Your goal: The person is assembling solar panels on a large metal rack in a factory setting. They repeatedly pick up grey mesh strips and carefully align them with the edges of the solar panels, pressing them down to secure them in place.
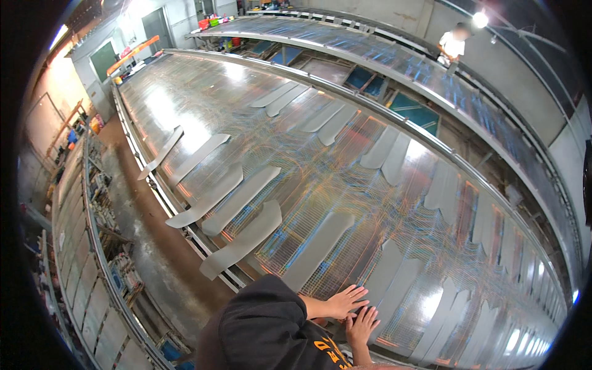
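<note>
Fingers spread, my left hand (346, 303) lies flat beside the lower left edge of a grey cut panel (381, 277) on a long printing table (308, 203). Just below it, my right hand (361, 325) is also spread, its fingertips over the same panel's edge. Whether either hand presses on the panel or on the bare tabletop is hard to tell. Neither holds anything. Right beside this panel lies another grey panel (401, 287). To the left of my hands is a separate grey panel (320, 250), lying flat and slanted.
More grey panels (246, 237) lie along the near edge, some overhanging the rail. Others (394, 154) line the far side. A second long table (370, 49) runs behind, with a person (452, 44) beside it. A walkway (145, 216) and a rack (80, 246) are at left.
</note>
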